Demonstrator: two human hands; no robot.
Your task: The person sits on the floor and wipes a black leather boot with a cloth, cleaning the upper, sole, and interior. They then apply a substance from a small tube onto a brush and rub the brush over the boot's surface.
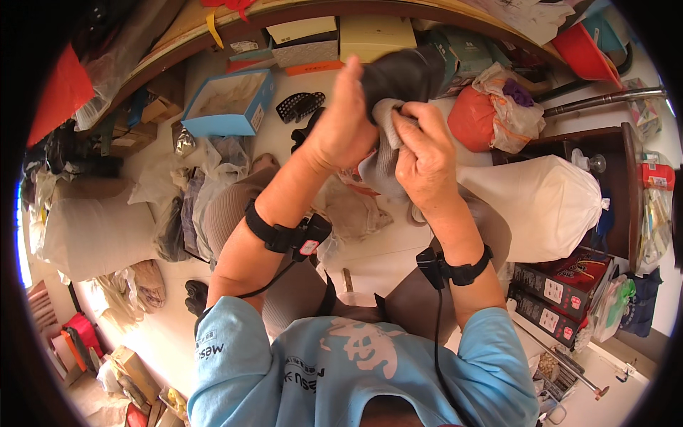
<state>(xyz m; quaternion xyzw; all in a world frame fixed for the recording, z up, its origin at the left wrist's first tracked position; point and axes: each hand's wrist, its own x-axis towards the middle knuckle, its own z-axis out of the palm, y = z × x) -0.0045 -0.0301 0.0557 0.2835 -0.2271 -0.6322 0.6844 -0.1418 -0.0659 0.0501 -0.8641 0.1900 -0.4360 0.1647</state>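
Observation:
A black boot or shoe (408, 74), slightly blurred, is held up in front of me above my knees. My left hand (344, 120) grips it from the left side, thumb pointing up; the other fingers are mostly hidden. Between the thumb and fingers of my right hand (424, 152) is a folded grey knit cloth (388, 120), which touches the near end of the footwear. Part of the cloth hangs down between my hands.
Below the shelf edge stand an open blue box (224, 104) and a yellow box (376, 40). A black perforated slipper (300, 107) lies on the floor. To the right are a red bag (472, 120), a stuffed white sack (533, 208) and dark cartons (560, 288). Plastic bags (213, 165) crowd the left.

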